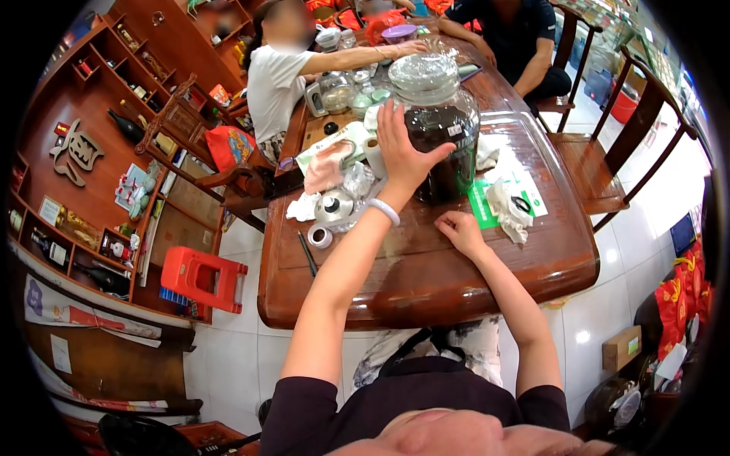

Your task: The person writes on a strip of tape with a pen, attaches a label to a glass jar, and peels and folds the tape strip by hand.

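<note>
Glass jar (447,121), lidded and dark-filled, stands upright on the bench (380,266), long axis vertical, just beyond the nearer grip, the left hand (407,148), spread, contact unconfirmed; right hand (462,232) part-curled, closure undetermined.

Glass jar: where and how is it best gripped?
Probably by the body of the jar, left hand and right hand coming from its left and right sides: it stands upright, round and seemingly too wide for one hand. Avoid the lid, which may lift off.
</note>
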The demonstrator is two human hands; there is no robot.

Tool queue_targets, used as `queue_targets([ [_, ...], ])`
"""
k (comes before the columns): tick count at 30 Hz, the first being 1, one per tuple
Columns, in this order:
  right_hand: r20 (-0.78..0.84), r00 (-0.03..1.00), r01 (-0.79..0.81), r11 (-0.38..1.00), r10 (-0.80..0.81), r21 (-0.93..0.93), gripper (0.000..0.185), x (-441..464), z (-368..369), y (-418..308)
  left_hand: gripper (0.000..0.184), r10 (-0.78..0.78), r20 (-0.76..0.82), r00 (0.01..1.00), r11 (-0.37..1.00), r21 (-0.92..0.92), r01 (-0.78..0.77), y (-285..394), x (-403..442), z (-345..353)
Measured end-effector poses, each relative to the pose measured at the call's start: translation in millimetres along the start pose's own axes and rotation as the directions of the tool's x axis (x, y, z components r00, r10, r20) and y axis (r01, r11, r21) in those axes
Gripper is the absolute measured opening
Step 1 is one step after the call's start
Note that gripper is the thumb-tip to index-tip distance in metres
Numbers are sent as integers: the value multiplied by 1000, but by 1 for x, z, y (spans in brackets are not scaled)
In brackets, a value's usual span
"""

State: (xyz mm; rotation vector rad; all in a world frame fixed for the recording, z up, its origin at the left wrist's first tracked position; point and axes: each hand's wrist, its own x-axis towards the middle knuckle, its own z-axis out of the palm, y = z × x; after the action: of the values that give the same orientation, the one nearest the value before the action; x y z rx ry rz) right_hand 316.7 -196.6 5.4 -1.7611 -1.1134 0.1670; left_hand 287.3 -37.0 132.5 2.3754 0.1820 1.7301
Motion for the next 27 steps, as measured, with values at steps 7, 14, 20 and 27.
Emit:
queue_targets([
  [7, 7, 1000, -2, 1000, 2, 7, 13, 1, -1, -2, 101, -21, 33, 999, 1000, -8, 21, -3, -1, 1],
  [14, 8, 1000, 5, 1000, -5, 15, 13, 1, 1, 2, 101, -19, 29, 999, 1000, -8, 19, -4, -1, 2],
  [20, 13, 1000, -23, 1000, 22, 18, 12, 1, -1, -1, 100, -12, 5, 1000, 999, 37, 12, 0, 0, -1],
  [27, 3, 1000, -4, 1000, 4, 22, 13, 1, 0, 1, 99, -7, 3, 1000, 999, 42, 7, -2, -1, 0],
])
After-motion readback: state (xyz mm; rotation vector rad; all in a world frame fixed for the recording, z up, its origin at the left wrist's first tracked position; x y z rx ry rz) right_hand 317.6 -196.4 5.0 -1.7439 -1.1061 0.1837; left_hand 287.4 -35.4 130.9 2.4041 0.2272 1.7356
